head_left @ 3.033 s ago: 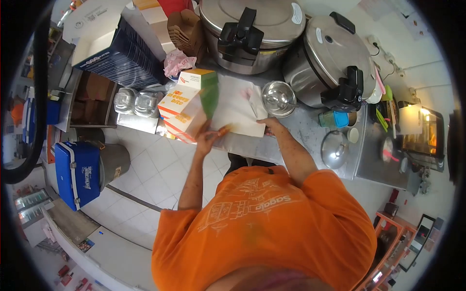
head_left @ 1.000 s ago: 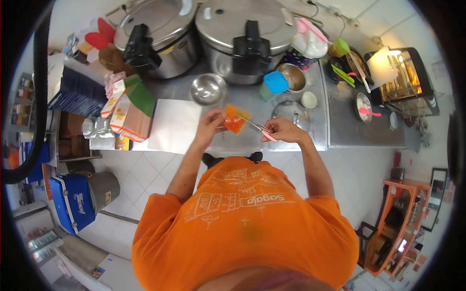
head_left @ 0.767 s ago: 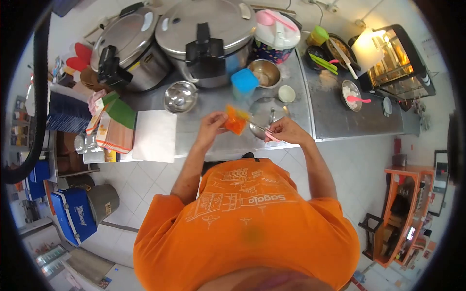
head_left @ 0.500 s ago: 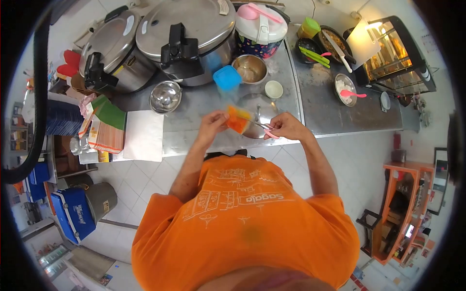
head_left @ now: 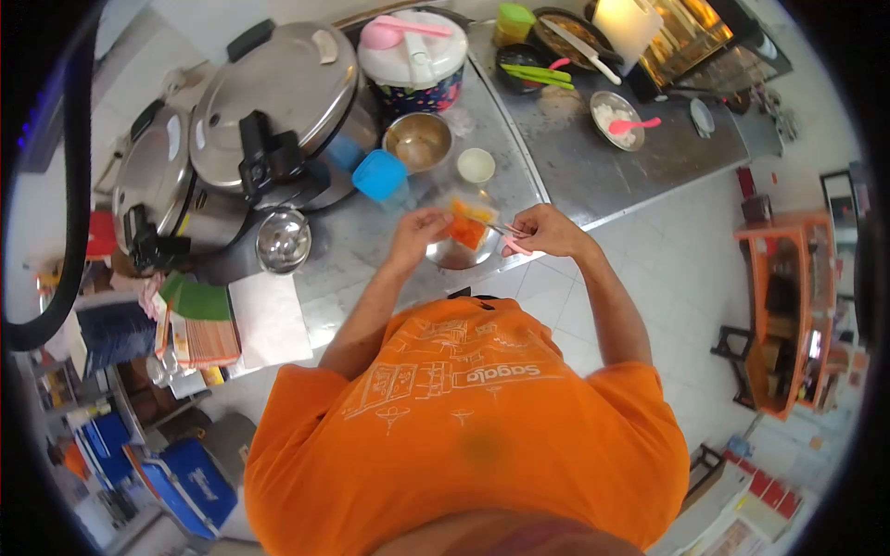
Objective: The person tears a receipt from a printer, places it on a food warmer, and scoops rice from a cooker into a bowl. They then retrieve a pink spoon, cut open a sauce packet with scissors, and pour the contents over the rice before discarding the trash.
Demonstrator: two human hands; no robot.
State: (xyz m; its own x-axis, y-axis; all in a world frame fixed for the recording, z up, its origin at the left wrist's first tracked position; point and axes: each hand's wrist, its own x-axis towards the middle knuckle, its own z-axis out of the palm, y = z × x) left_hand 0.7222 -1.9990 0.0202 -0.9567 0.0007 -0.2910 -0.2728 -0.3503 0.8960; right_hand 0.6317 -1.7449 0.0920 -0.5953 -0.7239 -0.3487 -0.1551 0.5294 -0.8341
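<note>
Between the fingertips of my left hand (head_left: 422, 237) is a small orange and yellow packet (head_left: 469, 233). My right hand (head_left: 549, 230) is closed around pink-handled scissors (head_left: 516, 246), whose blades reach the packet's right edge. Both hands are held above the front of the metal counter. Under the packet lies a round shiny metal dish or lid (head_left: 454, 256), partly hidden by it. Just beyond are a small pale cup (head_left: 476, 166), a blue-topped plastic container (head_left: 380, 174) and a steel bowl (head_left: 418, 141).
Large pressure cookers (head_left: 278, 102) line the back left, beside a patterned pot (head_left: 413, 74) with a pink ladle on top. A bowl of white food (head_left: 617, 122) and a knife (head_left: 582, 48) lie right. Envelopes (head_left: 206, 326) and white paper (head_left: 269, 315) sit at left.
My view has turned, so the counter things appear shifted left and tilted. Both hands still hold the packet and scissors, close together over the dish.
</note>
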